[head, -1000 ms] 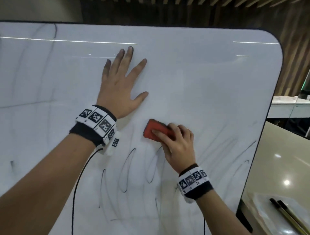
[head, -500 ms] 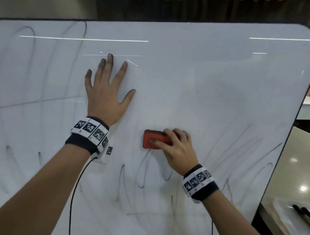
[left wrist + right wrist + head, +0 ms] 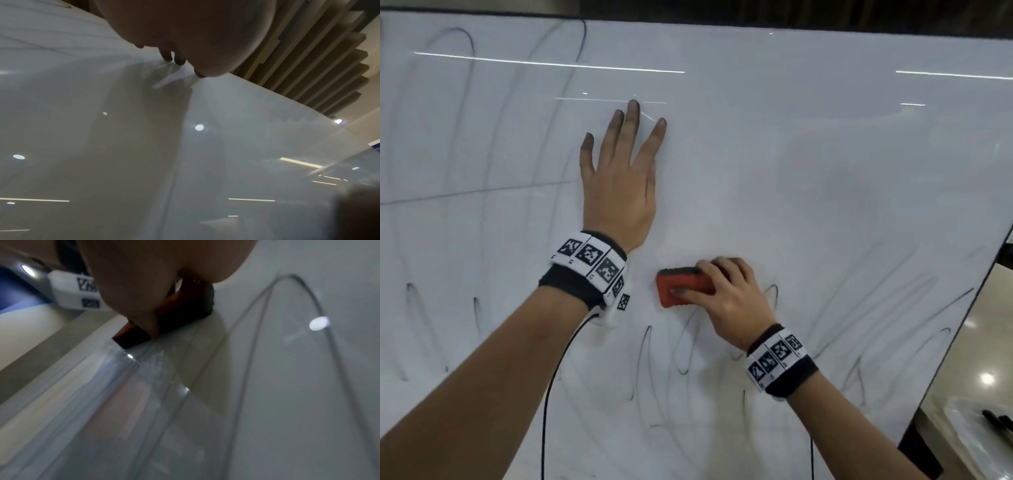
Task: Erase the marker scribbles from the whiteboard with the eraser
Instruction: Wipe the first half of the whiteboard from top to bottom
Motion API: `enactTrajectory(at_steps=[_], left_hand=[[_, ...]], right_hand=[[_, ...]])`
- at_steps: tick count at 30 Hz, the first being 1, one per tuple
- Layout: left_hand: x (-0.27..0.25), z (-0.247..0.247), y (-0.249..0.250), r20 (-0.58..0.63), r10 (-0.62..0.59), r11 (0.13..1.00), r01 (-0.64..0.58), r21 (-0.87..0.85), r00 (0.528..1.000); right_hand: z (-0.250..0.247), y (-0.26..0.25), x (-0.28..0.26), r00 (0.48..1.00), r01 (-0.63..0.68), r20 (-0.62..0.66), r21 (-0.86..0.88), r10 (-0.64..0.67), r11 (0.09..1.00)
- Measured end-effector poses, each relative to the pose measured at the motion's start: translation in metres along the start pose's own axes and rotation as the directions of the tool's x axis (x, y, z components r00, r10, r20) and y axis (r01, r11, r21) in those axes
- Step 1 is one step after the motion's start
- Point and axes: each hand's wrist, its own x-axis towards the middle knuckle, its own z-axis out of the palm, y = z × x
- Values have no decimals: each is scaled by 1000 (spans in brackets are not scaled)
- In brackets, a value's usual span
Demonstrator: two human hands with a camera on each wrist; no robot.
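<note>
A big white whiteboard (image 3: 808, 164) fills the head view, with thin black marker scribbles (image 3: 681, 346) across its lower half and left side. My right hand (image 3: 726, 298) grips a red eraser (image 3: 681, 286) with a dark felt face and presses it flat on the board at the centre. In the right wrist view the eraser (image 3: 174, 311) sits under my thumb, beside a curved marker line (image 3: 308, 293). My left hand (image 3: 621, 178) lies flat on the board above and left of the eraser, fingers straight and smudged dark at the tips; its fingertips (image 3: 174, 58) touch the whiteboard (image 3: 185, 154).
The board's right edge (image 3: 962, 325) slants down to a glossy beige table (image 3: 983, 377) with a clear tray of dark markers (image 3: 996, 418) at the lower right. A black cable (image 3: 551, 394) hangs from my left wristband. Wooden slats (image 3: 318, 56) stand behind the board.
My right hand has slid the eraser leftward and slightly down over the scribble tops. The head view has shifted left, bringing more scribbles into view at the left. The left hand stays pressed on the board.
</note>
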Motion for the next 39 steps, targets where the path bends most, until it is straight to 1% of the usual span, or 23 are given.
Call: enactTrajectory(at_steps=[2, 4, 6, 7, 9, 11, 12, 15, 17, 18, 20, 22, 23, 24, 25, 27, 28, 31, 33, 34, 36, 37, 39], left_hand=[[-1, 1, -1, -2, 14, 1000, -14, 11, 1000], [-2, 2, -2, -10, 20, 1000, -20, -4, 1000], [-3, 3, -2, -16, 10, 1000, -10, -18, 1000], [-4, 4, -2, -14, 6, 1000, -6, -22, 1000], [-7, 5, 0, -9, 3, 1000, -4, -24, 1000], [-9, 6, -1, -5, 1, 1000, -1, -18, 1000], [-10, 6, -2, -5, -1, 1000, 1, -17, 1000], [-13, 8, -2, -3, -6, 1000, 6, -25, 1000], [-14, 10, 0, 2, -15, 999, 15, -41, 1000], [-14, 11, 1, 2, -26, 998, 26, -52, 1000], [-17, 14, 3, -1, -53, 996, 53, -71, 999], [-19, 15, 9, -2, -77, 995, 77, -67, 997], [-21, 16, 14, -3, -90, 994, 90, -59, 996], [-22, 16, 17, -2, -105, 993, 105, -50, 994], [-23, 17, 21, -1, -119, 992, 119, -40, 993], [-24, 18, 23, 5, -133, 991, 133, -11, 991], [-25, 19, 22, 11, -130, 991, 130, 5, 991], [-28, 17, 16, 29, -99, 994, 98, 42, 995], [-29, 16, 14, 36, -83, 995, 81, 52, 996], [-30, 16, 13, 37, -79, 996, 77, 51, 996], [-32, 16, 12, 38, -81, 996, 79, 52, 996], [-33, 17, 12, 38, -89, 995, 87, 50, 995], [-33, 18, 19, 38, -119, 992, 118, 42, 992]], right_hand=[[-22, 19, 37, 976, -157, -151, 6, 156, 988], [-48, 44, 75, 874, -364, -313, 82, 371, 928], [-56, 54, 93, 789, -468, -372, 153, 490, 870], [-51, 48, 91, 791, -467, -372, 147, 486, 872], [-26, 21, 60, 871, -372, -302, 107, 387, 922], [5, -13, 8, 965, -211, -144, 82, 221, 974], [15, -23, -15, 990, -122, -62, 61, 126, 991], [13, -10, -32, 995, 59, 79, 17, -60, 998], [-10, 18, -10, 998, -50, -40, -2, 49, 999], [-24, 34, 2, 977, -170, -134, -5, 168, 985], [-47, 60, 17, 878, -394, -268, 64, 396, 917], [-50, 58, 19, 767, -525, -328, 171, 551, 833], [-42, 47, 15, 741, -552, -332, 193, 583, 812], [-29, 30, 6, 751, -548, -309, 200, 583, 812], [-13, 10, -7, 802, -504, -260, 190, 538, 842], [17, -26, -39, 932, -327, -118, 132, 342, 936], [26, -36, -53, 971, -228, -50, 102, 234, 968], [24, -31, -62, 999, -36, 41, 38, 35, 999], [7, -6, -55, 999, -51, -14, -11, 50, 999], [-3, 11, -53, 990, -126, -70, -36, 123, 991], [-25, 51, -56, 910, -367, -215, -22, 354, 930], [-37, 70, -59, 822, -501, -294, 33, 488, 865], [-58, 101, -62, 553, -716, -406, 214, 727, 664]])
